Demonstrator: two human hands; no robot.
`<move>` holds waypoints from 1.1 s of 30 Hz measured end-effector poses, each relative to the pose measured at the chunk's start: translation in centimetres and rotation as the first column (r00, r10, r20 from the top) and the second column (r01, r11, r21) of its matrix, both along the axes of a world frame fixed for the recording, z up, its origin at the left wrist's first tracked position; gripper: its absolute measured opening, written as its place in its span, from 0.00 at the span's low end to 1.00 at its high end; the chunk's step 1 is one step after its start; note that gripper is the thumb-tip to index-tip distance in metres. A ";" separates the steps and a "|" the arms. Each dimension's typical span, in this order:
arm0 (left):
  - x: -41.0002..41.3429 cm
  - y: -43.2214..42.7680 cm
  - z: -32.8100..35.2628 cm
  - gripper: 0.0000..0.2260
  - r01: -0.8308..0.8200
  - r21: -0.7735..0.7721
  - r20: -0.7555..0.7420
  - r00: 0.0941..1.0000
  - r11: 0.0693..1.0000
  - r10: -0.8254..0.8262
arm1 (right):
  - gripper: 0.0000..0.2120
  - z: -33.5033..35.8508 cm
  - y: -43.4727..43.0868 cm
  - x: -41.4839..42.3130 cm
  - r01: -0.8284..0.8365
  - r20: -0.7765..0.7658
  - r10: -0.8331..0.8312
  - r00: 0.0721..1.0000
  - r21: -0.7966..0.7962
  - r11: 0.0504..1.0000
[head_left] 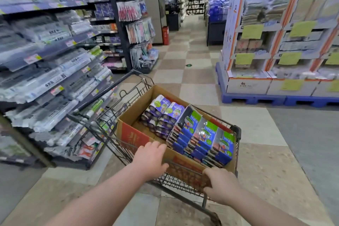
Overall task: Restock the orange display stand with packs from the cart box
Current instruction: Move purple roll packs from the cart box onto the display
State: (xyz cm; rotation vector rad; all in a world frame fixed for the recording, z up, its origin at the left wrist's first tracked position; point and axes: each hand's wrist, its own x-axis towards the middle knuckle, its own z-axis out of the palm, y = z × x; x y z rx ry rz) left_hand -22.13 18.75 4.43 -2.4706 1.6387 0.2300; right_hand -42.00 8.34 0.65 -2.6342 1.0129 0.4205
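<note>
A wire shopping cart (128, 115) stands in the aisle in front of me. In it lies an open cardboard box (139, 108) holding several blue and purple packs (194, 134). My left hand (150, 159) grips the near rim of the box, fingers curled over its edge. My right hand (220, 183) grips the near right end of the cart by the box corner. The orange-and-white display stand (278, 42) rises at the right on blue pallets, its shelves holding stacked goods and yellow-green price cards.
Tilted shelves of packaged goods (51, 64) line the left side, close to the cart. The blue pallets (256, 99) jut into the checkered floor at the right. An aisle (185, 46) runs ahead between the shelves and the stand, with a red extinguisher (165, 35) at a pillar.
</note>
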 end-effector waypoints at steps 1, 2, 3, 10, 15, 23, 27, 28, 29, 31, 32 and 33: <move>0.5 -0.4 -0.5 0.27 0.005 0.016 -0.002 1.000 1.000 -0.005 | 0.19 0.1 -0.7 0.6 0.011 0.016 -0.011 1.000 -0.009 1.000; 1.2 -0.9 -1.0 0.27 0.012 0.028 -0.006 1.000 1.000 -0.012 | 0.19 0.2 -1.4 1.3 0.028 0.036 -0.027 0.999 -0.015 0.999; 1.9 -1.4 -1.4 0.27 0.021 0.036 -0.014 1.000 0.999 -0.020 | 0.19 0.4 -2.1 2.0 0.051 0.055 -0.050 0.997 -0.014 0.999; 9.2 -5.9 -2.7 0.26 0.111 0.064 -0.056 0.993 0.992 -0.108 | 0.20 0.1 -6.7 9.2 0.171 0.109 -0.174 0.979 0.031 0.985; 15.8 -9.0 -2.8 0.27 0.144 0.067 -0.070 0.988 0.987 -0.139 | 0.22 -0.3 -9.3 15.7 0.210 0.077 -0.214 0.974 0.053 0.976; 22.2 -14.2 -4.8 0.29 0.166 0.125 -0.093 0.984 0.978 -0.155 | 0.23 -2.1 -12.3 21.9 0.294 0.019 -0.299 0.954 0.133 0.947; 23.5 -17.0 -5.9 0.31 0.148 0.121 -0.132 0.982 0.982 -0.132 | 0.18 -2.8 -15.3 24.6 0.315 0.018 -0.324 0.946 0.188 0.930; 23.9 -17.6 -6.1 0.31 0.132 0.121 -0.132 0.984 0.984 -0.116 | 0.18 -3.1 -16.2 25.4 0.322 0.025 -0.335 0.942 0.213 0.923; 24.3 -18.2 -6.2 0.32 0.112 0.126 -0.133 0.987 0.986 -0.095 | 0.19 -3.4 -17.0 26.1 0.324 0.038 -0.342 0.939 0.242 0.915; 25.0 -19.4 -6.6 0.33 0.066 0.140 -0.146 0.988 0.988 -0.045 | 0.26 -4.2 -18.7 27.4 0.326 0.058 -0.359 0.931 0.307 0.894; 25.4 -20.1 -6.8 0.33 0.041 0.149 -0.154 0.988 0.988 -0.018 | 0.29 -4.6 -19.6 28.0 0.328 0.063 -0.369 0.927 0.338 0.882; 25.8 -20.8 -6.9 0.34 0.016 0.156 -0.159 0.987 0.988 0.009 | 0.30 -5.0 -20.4 28.5 0.331 0.061 -0.376 0.924 0.361 0.872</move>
